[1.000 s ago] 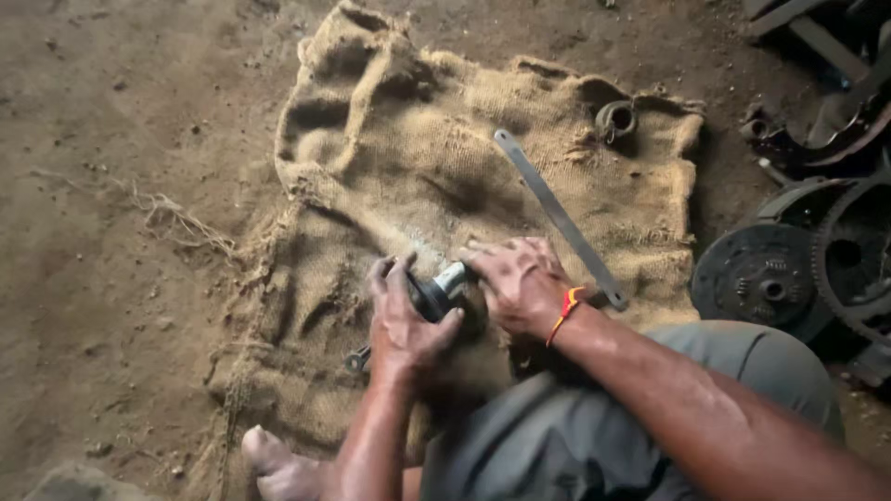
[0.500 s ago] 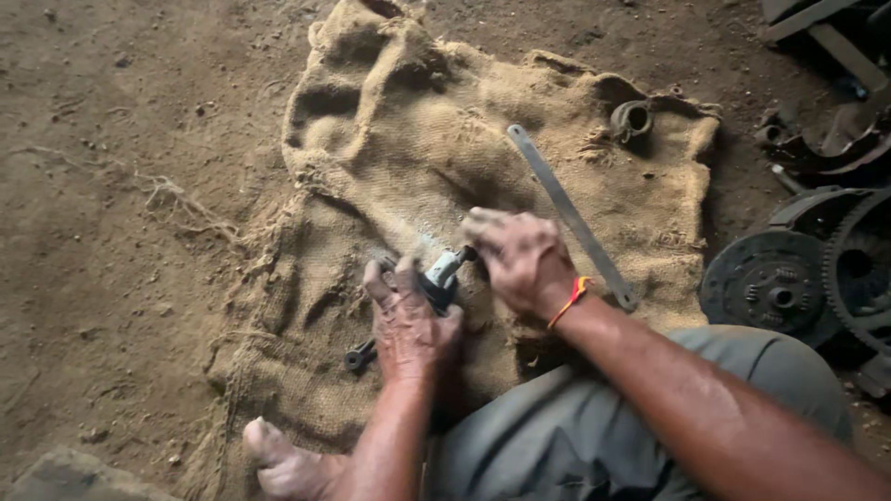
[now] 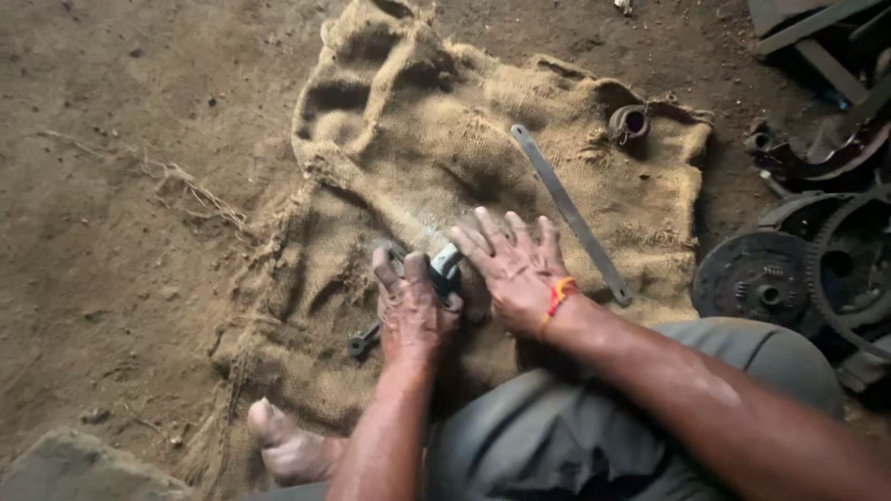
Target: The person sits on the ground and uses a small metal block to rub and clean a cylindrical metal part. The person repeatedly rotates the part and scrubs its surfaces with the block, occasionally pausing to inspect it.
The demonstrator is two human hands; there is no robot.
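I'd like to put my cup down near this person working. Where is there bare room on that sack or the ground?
The burlap sack lies bare at its upper left, above both hands and left of the flat metal strip. The dirt floor left of the sack is open too. It is crowded at right, among the clutch disc and gear parts, and around the left hand and right hand.

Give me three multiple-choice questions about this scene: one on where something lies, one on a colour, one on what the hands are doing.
1. Where does the long flat metal bar lie?
A. On the burlap sack
B. On the bare dirt
C. Across the person's knee

2. What colour is the wristband?
A. Blue
B. Orange-red
C. White

3. How is the right hand?
A. Clenched in a fist
B. Lifted in the air
C. Spread flat, fingers splayed

Answers: 1 A, the bar rests diagonally on the burlap sack. 2 B, the band shows orange-red. 3 C, it presses down beside the left hand, which grips a small metal part.
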